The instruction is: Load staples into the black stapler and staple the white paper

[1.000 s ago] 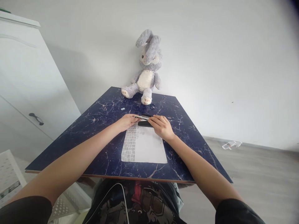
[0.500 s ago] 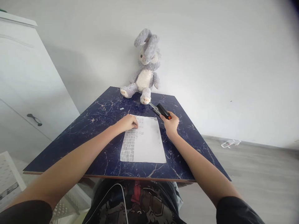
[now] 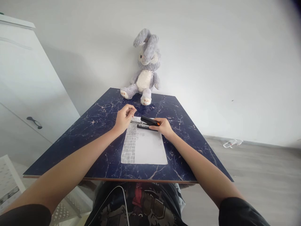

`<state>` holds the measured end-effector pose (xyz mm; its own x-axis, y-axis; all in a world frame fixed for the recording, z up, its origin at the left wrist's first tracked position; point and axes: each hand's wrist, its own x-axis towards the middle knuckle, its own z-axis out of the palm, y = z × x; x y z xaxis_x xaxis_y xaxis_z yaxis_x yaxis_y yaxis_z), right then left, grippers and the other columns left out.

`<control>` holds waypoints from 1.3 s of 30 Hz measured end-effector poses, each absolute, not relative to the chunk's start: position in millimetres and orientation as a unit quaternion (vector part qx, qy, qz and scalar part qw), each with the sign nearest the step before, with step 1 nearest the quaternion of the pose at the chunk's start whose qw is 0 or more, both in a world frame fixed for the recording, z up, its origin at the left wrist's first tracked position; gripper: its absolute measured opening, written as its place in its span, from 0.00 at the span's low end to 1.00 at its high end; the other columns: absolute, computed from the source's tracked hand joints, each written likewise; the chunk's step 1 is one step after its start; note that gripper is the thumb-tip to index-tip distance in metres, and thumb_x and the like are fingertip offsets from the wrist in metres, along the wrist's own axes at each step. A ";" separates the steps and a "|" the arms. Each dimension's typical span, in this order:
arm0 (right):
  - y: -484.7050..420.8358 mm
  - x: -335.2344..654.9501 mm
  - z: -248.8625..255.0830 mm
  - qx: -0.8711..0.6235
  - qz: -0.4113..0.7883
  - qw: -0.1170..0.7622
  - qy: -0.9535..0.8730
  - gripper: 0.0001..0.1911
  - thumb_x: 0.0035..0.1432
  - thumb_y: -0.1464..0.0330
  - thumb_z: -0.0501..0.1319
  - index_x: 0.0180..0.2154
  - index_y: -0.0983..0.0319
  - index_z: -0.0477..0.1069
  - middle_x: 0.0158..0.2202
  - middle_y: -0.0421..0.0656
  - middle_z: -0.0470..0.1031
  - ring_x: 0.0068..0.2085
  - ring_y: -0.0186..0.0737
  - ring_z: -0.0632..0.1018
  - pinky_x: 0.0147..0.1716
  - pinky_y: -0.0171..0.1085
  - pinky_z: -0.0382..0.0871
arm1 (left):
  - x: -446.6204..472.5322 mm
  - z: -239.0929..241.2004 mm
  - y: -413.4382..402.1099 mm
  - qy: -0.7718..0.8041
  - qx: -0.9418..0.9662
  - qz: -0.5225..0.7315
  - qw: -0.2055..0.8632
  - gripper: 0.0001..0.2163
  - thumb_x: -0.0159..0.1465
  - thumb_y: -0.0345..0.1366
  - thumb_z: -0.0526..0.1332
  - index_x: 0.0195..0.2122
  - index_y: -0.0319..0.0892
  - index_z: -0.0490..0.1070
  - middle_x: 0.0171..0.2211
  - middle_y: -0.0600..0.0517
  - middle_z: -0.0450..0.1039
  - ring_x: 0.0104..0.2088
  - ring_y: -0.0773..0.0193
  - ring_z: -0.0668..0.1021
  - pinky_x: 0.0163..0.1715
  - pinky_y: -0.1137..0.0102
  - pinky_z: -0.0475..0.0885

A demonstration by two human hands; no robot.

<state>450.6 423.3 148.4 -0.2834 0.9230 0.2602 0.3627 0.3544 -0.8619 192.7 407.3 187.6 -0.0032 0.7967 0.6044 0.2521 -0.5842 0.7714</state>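
My right hand (image 3: 164, 127) is wrapped round the back end of a black stapler (image 3: 150, 121) with an orange patch. The stapler is swung open: its upper arm and lower base stand apart, and a metal strip reaches out to the left. It is above the top part of a sheet of paper (image 3: 150, 147) with rows of grey pencilled blocks down its left side. My left hand (image 3: 124, 116) is raised just left of the stapler's front end. Thumb and fingers are pinched together; whatever may be between them is too small to make out.
The blue marbled table (image 3: 94, 150) stands against the wall. A grey plush rabbit (image 3: 147, 72) sits at its far edge. To the left is a white cabinet (image 3: 25, 88); clear plastic packaging (image 3: 232, 143) lies on the floor at right. A white cable (image 3: 124, 201) hangs over my shirt.
My right hand has brought the opened stapler leftward over the paper. My left hand has lifted off the sheet and moved away from me. A small pale piece on the table no longer shows.
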 end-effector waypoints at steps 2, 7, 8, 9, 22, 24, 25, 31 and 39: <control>420.9 446.9 148.3 -0.428 0.348 0.364 -0.751 0.20 0.47 0.53 0.75 0.34 0.63 0.81 0.29 0.38 0.74 0.30 0.37 0.71 0.29 0.34 0.61 | 194.5 186.0 405.7 0.384 0.682 0.575 0.237 0.13 0.72 0.48 0.60 0.40 0.44 0.72 0.27 0.54 0.69 0.27 0.65 0.72 0.32 0.70 0.67; 422.4 449.6 151.0 -0.374 0.322 0.307 -0.813 0.21 0.47 0.52 0.76 0.32 0.63 0.80 0.29 0.38 0.75 0.30 0.36 0.72 0.31 0.34 0.63 | 201.7 177.3 400.9 0.349 0.754 0.493 0.258 0.12 0.72 0.47 0.60 0.45 0.44 0.71 0.30 0.52 0.75 0.27 0.64 0.76 0.31 0.71 0.67; 423.3 451.6 152.6 -0.360 0.313 0.308 -0.823 0.23 0.47 0.51 0.76 0.36 0.62 0.81 0.31 0.40 0.77 0.32 0.38 0.73 0.33 0.35 0.64 | 203.5 176.0 399.1 0.342 0.771 0.469 0.263 0.12 0.71 0.47 0.61 0.46 0.45 0.71 0.30 0.52 0.76 0.26 0.65 0.76 0.30 0.71 0.67; 424.1 453.8 154.7 -0.346 0.299 0.321 -0.830 0.25 0.49 0.49 0.75 0.41 0.61 0.81 0.35 0.41 0.78 0.35 0.39 0.75 0.34 0.35 0.65 | 205.3 174.9 397.2 0.336 0.786 0.446 0.266 0.12 0.70 0.47 0.62 0.46 0.45 0.70 0.29 0.53 0.76 0.24 0.66 0.74 0.29 0.71 0.66; 396.3 438.8 175.9 -0.225 0.246 0.425 -0.842 0.17 0.63 0.50 0.68 0.40 0.56 0.84 0.33 0.45 0.82 0.35 0.44 0.76 0.42 0.47 0.73 | 226.1 171.6 371.8 0.313 0.781 0.446 0.307 0.17 0.67 0.50 0.65 0.31 0.46 0.64 0.23 0.56 0.69 0.21 0.66 0.70 0.26 0.70 0.60; 402.3 442.2 173.9 -0.259 0.235 0.444 -0.825 0.15 0.63 0.52 0.69 0.41 0.56 0.84 0.36 0.45 0.83 0.36 0.43 0.76 0.41 0.45 0.73 | 220.5 174.0 377.8 0.312 0.770 0.455 0.320 0.16 0.67 0.52 0.64 0.32 0.46 0.66 0.26 0.52 0.74 0.24 0.63 0.74 0.27 0.70 0.63; 408.6 446.9 171.9 -0.290 0.237 0.457 -0.807 0.15 0.62 0.53 0.69 0.42 0.57 0.84 0.38 0.45 0.83 0.36 0.43 0.77 0.39 0.44 0.73 | 214.0 175.4 384.4 0.328 0.763 0.467 0.303 0.16 0.68 0.52 0.63 0.34 0.45 0.68 0.26 0.52 0.75 0.25 0.62 0.75 0.28 0.70 0.63; 466.4 513.5 144.5 -0.570 0.197 0.474 -0.642 0.12 0.50 0.63 0.70 0.36 0.63 0.81 0.33 0.45 0.82 0.33 0.43 0.79 0.37 0.40 0.72 | 145.7 168.6 455.1 0.578 0.706 0.405 0.057 0.09 0.71 0.38 0.58 0.48 0.44 0.75 0.43 0.44 0.80 0.47 0.52 0.80 0.51 0.63 0.70; 498.7 554.3 122.1 -0.645 0.117 0.381 -0.652 0.13 0.49 0.59 0.72 0.32 0.62 0.83 0.33 0.48 0.82 0.36 0.48 0.81 0.41 0.43 0.73 | 122.2 138.9 486.0 0.625 0.744 0.233 0.038 0.14 0.63 0.28 0.60 0.47 0.44 0.81 0.57 0.41 0.77 0.58 0.43 0.76 0.61 0.53 0.67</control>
<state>554.3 498.7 122.1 0.1215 0.9305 0.3456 0.7515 0.1412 -0.6445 122.2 486.0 138.9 0.1111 0.9478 0.2988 0.9122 -0.2166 0.3478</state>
